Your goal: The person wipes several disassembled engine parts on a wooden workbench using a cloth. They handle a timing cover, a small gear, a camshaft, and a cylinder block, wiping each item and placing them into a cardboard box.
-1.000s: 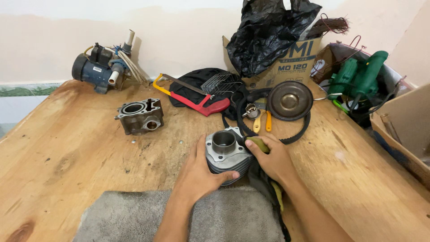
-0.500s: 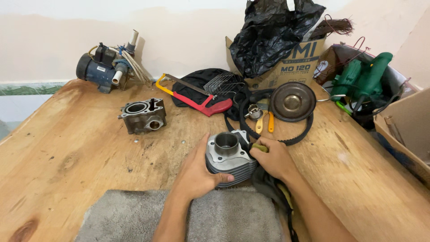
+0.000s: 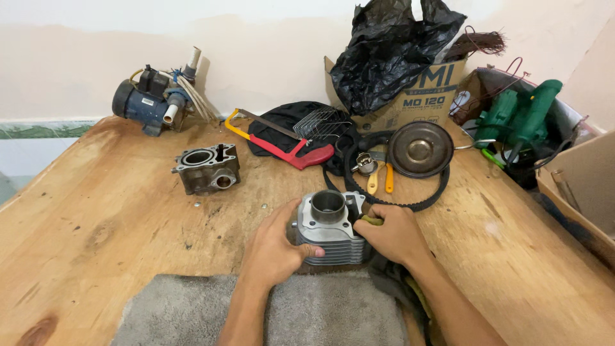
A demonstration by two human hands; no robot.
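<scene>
A: What are the hands holding?

B: A grey metal engine block. It has thin flat fins around the sides and a big round hole on top. The left hand wraps its fingers around the left side, and the thumb presses on the fins. That grip is closed on the block.

A: And the other hand?

B: The right hand is curled tight against the right side of the block. A small yellow-green bit peeks out of that grip, but I cannot tell what it is.

A: Where does the block sit?

B: On the brown wooden tabletop, right at the far edge of a fuzzy grey mat.

A: What is past the grip?

B: A loop of black rubber belt and a round dark metal disc. Far off to the left of the grip sits another blocky metal part with round holes. Behind it all lies a saw with a red and yellow handle.
</scene>
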